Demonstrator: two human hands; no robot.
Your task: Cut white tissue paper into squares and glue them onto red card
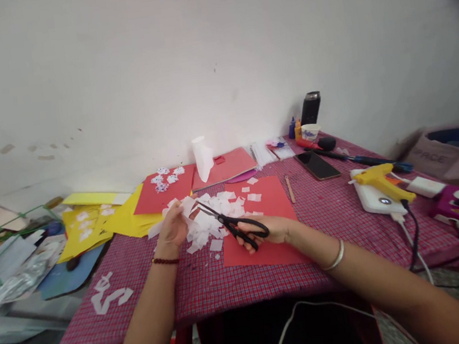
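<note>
My left hand [175, 228] is closed on a thin white piece of paper [188, 206] above the table's middle. Black-handled scissors [228, 224] are in my right hand [271, 231], with fingers through the handle loops. Their blades are parted and point left, toward the paper in my left hand. Below both hands lies a loose pile of small cut white paper pieces [203, 230]. A red sheet [261, 252] lies under my right hand, with a few white squares scattered on it.
A white paper roll [202, 158] stands near the wall. Red card with white paper flowers [161, 200] and yellow sheets [124, 225] are at left. To the right are a phone [317, 165], a wooden stick [290, 189], a yellow glue gun [383, 183] and cables.
</note>
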